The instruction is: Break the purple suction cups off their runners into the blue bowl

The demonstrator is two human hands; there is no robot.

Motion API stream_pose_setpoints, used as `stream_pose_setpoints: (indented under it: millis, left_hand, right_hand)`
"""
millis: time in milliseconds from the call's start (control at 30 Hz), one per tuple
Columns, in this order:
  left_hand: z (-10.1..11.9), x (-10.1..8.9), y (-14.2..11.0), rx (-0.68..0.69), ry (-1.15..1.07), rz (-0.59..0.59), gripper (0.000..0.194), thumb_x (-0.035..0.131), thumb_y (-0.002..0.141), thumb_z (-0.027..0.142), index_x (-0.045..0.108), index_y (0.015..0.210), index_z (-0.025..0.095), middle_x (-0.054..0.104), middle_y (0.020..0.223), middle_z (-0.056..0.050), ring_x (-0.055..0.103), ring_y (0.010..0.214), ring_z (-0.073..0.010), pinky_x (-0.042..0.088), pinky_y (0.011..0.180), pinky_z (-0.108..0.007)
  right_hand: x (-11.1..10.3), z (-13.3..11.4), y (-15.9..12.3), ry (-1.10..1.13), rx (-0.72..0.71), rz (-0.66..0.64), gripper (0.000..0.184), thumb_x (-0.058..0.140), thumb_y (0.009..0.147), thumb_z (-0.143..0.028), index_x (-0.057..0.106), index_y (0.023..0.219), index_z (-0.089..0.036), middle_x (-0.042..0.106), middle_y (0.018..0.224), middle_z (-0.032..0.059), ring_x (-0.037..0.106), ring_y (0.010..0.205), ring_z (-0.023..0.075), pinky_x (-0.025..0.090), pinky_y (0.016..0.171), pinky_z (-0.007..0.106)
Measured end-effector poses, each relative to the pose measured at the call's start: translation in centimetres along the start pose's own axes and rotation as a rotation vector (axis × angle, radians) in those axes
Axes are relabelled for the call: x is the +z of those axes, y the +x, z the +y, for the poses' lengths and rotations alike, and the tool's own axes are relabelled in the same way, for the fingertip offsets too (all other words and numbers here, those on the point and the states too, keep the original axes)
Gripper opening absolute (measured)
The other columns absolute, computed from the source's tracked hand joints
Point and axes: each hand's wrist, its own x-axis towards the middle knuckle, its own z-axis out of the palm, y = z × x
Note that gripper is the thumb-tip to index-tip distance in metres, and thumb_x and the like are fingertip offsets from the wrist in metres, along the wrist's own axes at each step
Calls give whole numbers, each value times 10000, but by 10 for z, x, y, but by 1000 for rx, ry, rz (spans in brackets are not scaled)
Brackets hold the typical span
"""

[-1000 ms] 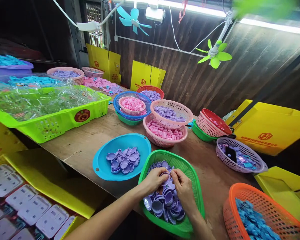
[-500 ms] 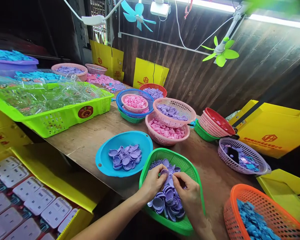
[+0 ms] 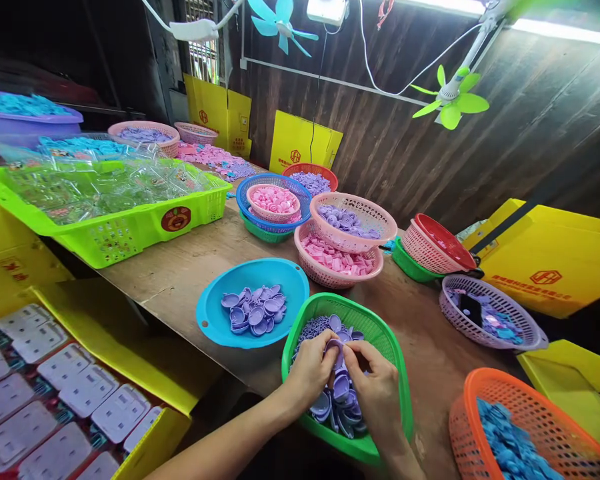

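Over the green basket [image 3: 400, 380] my left hand [image 3: 307, 370] pinches a small purple rounded plastic piece [image 3: 335, 345], shaped like a shallow cup. My right hand [image 3: 377, 383] is closed at that piece's right edge, thumb and forefinger together against it. Beneath both hands lie many similar purple cup pieces [image 3: 343, 393], along with a heap of tiny purple parts [image 3: 313, 328] at the basket's left side. Just to the left, a blue oval bowl [image 3: 213, 293] holds more purple cup pieces [image 3: 255, 310]. My fingers hide part of the held piece.
Pink baskets [image 3: 325, 273] of purple and pink parts stand behind. An orange basket [image 3: 480, 427] of blue parts is at right. A lime crate [image 3: 105, 233] of clear packaging sits left, above an open yellow carton [image 3: 160, 447]. A lilac basket [image 3: 525, 333] holds a dark phone-like object.
My right hand has come in to the left, and its fingertips now meet the piece in my left hand. The view has shifted slightly.
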Motion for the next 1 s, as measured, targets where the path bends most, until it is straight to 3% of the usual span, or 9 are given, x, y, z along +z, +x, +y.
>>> stream_pose_setpoints:
  millis: [100, 300, 567, 633, 733, 800, 867, 933, 1000]
  left_hand:
    - [1, 0, -1, 31, 81, 24, 231, 323, 859, 247, 543, 850, 177, 492, 487, 39, 447, 428, -92, 304, 461, -196]
    - [-2, 0, -2, 186, 282, 134, 245, 296, 868, 189, 540, 851, 172, 579, 785, -46, 519, 703, -138, 376, 651, -236]
    - [-5, -5, -8, 211, 340, 126, 241, 282, 882, 193, 514, 826, 163, 565, 769, -45, 513, 695, -137, 385, 640, -236]
    - [-7, -17, -3, 206, 352, 113, 234, 289, 879, 184, 521, 850, 167, 577, 772, -40, 526, 695, -132, 392, 639, -228]
    - [-19, -54, 14, 184, 467, 143, 230, 303, 867, 162, 529, 906, 180, 599, 788, -28, 550, 713, -130, 405, 658, -223]
    - [-30, -85, 27, 114, 652, 255, 234, 317, 856, 152, 535, 941, 166, 611, 822, -44, 560, 757, -150, 416, 702, -250]
    - [-40, -110, 35, 49, 816, 385, 256, 379, 815, 134, 520, 1028, 117, 593, 954, -113, 534, 899, -219, 408, 788, -336]
    - [-46, -121, 39, 63, 902, 439, 392, 431, 770, 109, 445, 1161, 90, 516, 1117, -164, 456, 1043, -276, 365, 870, -419]
    - [-45, -117, 39, 128, 944, 421, 508, 450, 749, 94, 363, 1249, 119, 468, 1188, -147, 413, 1104, -262, 338, 923, -423]
  right_hand:
    - [2, -1, 0, -30, -7, -1, 223, 458, 833, -344, 614, 790, -190, 628, 724, 18, 549, 617, 135, 407, 580, 213]
    - [9, -2, 1, -158, -57, 63, 213, 463, 827, -319, 592, 714, -193, 599, 657, 9, 516, 572, 129, 365, 571, 224]
    - [21, -9, 3, -104, -63, -5, 235, 437, 842, -292, 585, 699, -179, 579, 630, 1, 497, 559, 121, 352, 557, 218]
    - [23, -4, 13, -74, -72, -97, 245, 418, 853, -303, 604, 755, -177, 584, 638, -4, 505, 565, 119, 362, 550, 213]
    - [29, 19, 39, -143, -92, -321, 286, 367, 873, -312, 607, 960, -184, 623, 726, 2, 548, 627, 125, 392, 564, 204]
    - [37, 41, 58, -364, -80, -394, 299, 362, 870, -281, 583, 1051, -191, 637, 840, 19, 573, 726, 130, 410, 641, 207]
    - [50, 61, 73, -477, -61, -424, 228, 452, 817, -219, 626, 957, -169, 630, 885, 51, 576, 808, 156, 403, 714, 230]
    - [66, 75, 80, -539, -50, -456, 189, 545, 741, -167, 637, 906, -165, 613, 918, 71, 577, 827, 177, 396, 724, 245]
    - [81, 82, 81, -590, -48, -484, 259, 569, 704, -122, 619, 953, -172, 584, 998, 87, 582, 814, 180, 393, 696, 246]
